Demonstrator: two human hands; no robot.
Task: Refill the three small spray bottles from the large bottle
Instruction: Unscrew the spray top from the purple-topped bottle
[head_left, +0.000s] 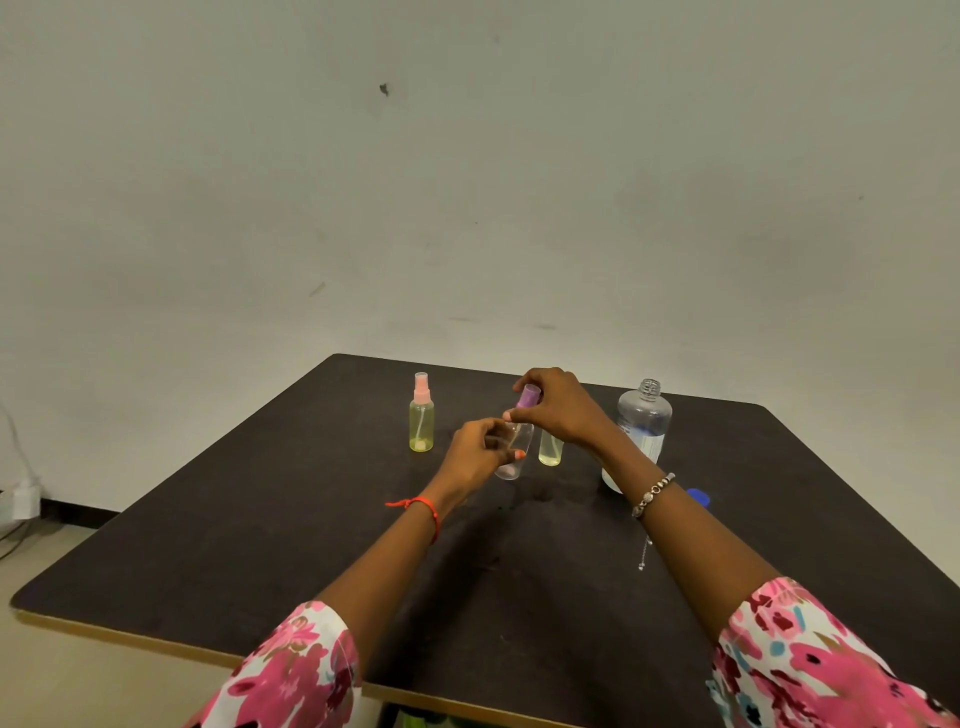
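My left hand (480, 457) grips the body of a small clear spray bottle (514, 452) standing on the dark table (260, 545). My right hand (558, 405) pinches its purple spray top (528, 396) from above. Behind them a yellow-green small bottle (550, 451) stands partly hidden by my right hand, its top out of sight. Another yellow-green spray bottle with a pink top (421, 415) stands apart on the left. The large clear bottle (644, 423) stands uncapped at the right, behind my right forearm.
A blue cap (698, 498) lies on the table just right of my right wrist. The table's far edge meets a pale wall. A white plug and cables (21, 501) sit on the floor at the far left.
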